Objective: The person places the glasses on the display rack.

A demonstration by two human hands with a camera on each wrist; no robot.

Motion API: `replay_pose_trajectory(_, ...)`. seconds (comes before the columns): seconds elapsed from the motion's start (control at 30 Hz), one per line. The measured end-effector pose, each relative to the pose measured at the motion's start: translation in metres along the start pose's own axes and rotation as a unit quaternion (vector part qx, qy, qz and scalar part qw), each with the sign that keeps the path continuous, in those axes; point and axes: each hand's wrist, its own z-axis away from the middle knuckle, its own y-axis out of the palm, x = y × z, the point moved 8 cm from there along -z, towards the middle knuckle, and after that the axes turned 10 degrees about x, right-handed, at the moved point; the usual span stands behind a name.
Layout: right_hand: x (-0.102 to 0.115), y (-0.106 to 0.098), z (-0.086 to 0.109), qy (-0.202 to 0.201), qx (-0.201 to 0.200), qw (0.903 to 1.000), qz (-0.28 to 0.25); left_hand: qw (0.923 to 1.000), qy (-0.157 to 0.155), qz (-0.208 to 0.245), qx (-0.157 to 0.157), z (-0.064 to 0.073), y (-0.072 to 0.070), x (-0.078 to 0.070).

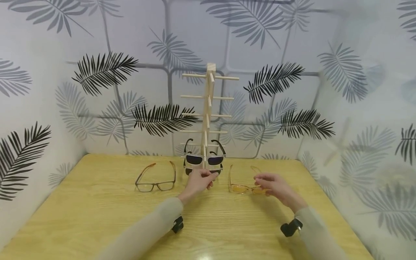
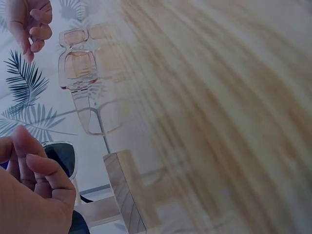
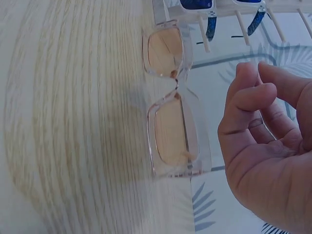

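Note:
My left hand point(image 1: 199, 181) hovers right in front of the lowest part of a wooden glasses rack point(image 1: 208, 104). Its fingers are loosely bent, with nothing seen between them. Behind it, clear-framed sunglasses with dark lenses point(image 1: 215, 160) hang on the rack, and a second dark-lensed pair point(image 1: 217, 170) sits just below, partly hidden by the hand. Over the right end of the orange-tinted glasses point(image 1: 239, 188) is my right hand point(image 1: 274, 186), its fingers loosely curled and its thumb close to the index finger. No object shows in its grasp; the glasses stand on the table with temples unfolded.
Dark-framed glasses point(image 1: 152, 186) with brownish temple tips rest unfolded on the wooden table point(image 1: 97, 202), left of the rack. Bare pegs point(image 1: 224, 78) stick out from the rack's upper part. A leaf-patterned wall point(image 1: 130, 36) surrounds the table's back and sides.

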Motion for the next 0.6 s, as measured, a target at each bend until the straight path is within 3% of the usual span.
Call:
replay_pose_trajectory(0.27,-0.01,-0.027,0.01,0.011,-0.046,0.9985,0.028,0.9987,0.006,-0.04,0.032,-0.008,0.019,0.0)
replay_pose_trajectory(0.4,-0.017,-0.036,0.01,0.018,-0.06,0.9979,0.016,0.9984,0.006,-0.029,0.047,-0.011,0.028,0.001)
replay_pose_trajectory(0.6,-0.026,-0.04,0.009,0.029,-0.054,0.9981,0.011,0.9965,-0.02,-0.019,0.079,-0.012,0.042,0.007)
